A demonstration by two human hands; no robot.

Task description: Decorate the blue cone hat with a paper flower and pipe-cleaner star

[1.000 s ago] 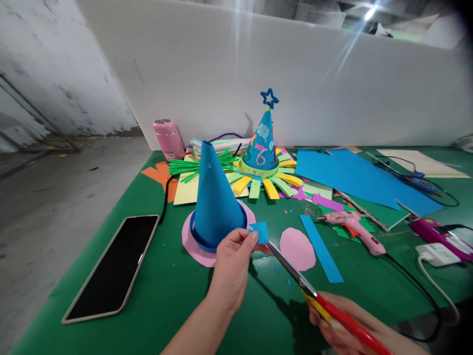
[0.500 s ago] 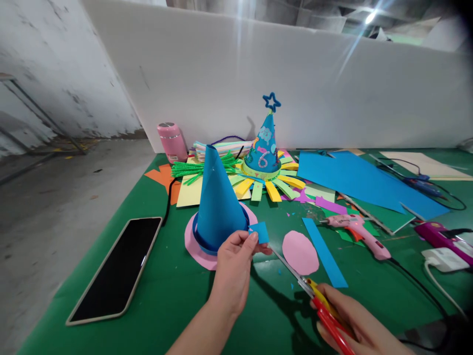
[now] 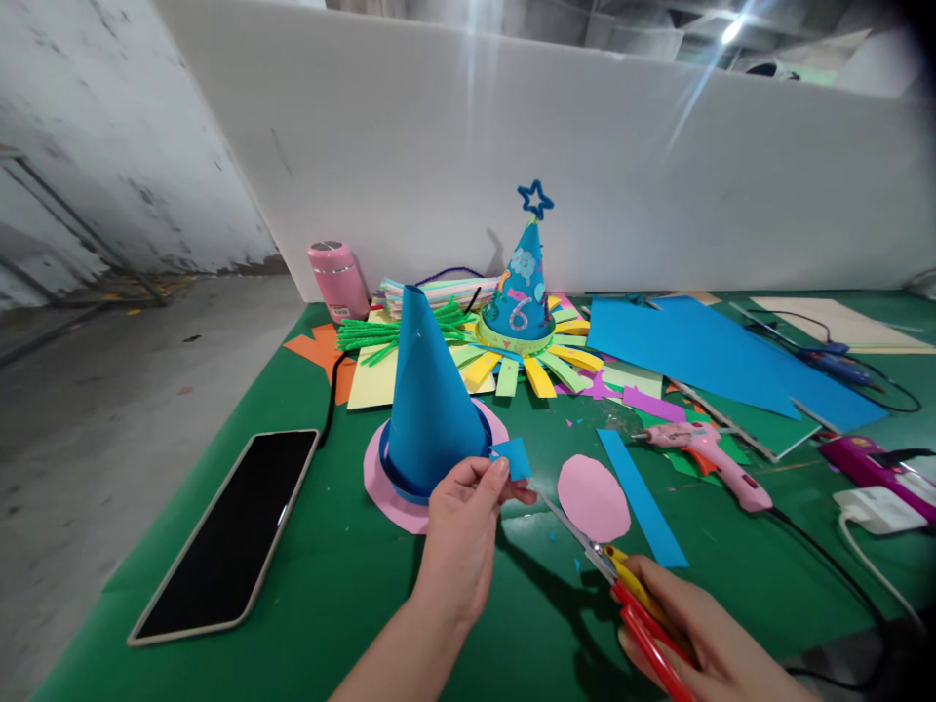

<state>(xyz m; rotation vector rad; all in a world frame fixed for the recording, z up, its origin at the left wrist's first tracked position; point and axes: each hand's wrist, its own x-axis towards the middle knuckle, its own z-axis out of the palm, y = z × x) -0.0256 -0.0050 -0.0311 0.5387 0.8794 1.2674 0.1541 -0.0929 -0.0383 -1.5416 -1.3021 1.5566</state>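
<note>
Head view. Landmark: the blue cone (image 3: 431,419). Compared with one second ago, I note that the scissors (image 3: 621,593) have rolled: the yellow handle loop now lies uppermost, and the blades present a thin edge instead of a broad face. Against half a second ago, I register only a slight shift of the whole scene. The blue paper piece (image 3: 515,456) remains at the cone's lower right.

Left hand (image 3: 462,517): it reaches up in front of the cone's lower right side, wrist below, thumb and fingers pinched narrow on the blue paper piece. Right hand (image 3: 694,624): it is well to the right of the cone and nearer to me, fingers closed about the red and yellow handles. The scissors point up and left, tips at the piece's lower right corner; I cannot tell whether they touch it.

Containers: the cone stands upright within a blue band (image 3: 405,490), over a pink paper brim (image 3: 387,499). The pink bottle (image 3: 340,283) stands behind and left of the cone, top fitted; I cannot see its contents.

Right of the cone, in order: pink disc (image 3: 594,499), blue strip (image 3: 643,499), glue gun (image 3: 713,458). Left of it: phone (image 3: 230,531).
</note>
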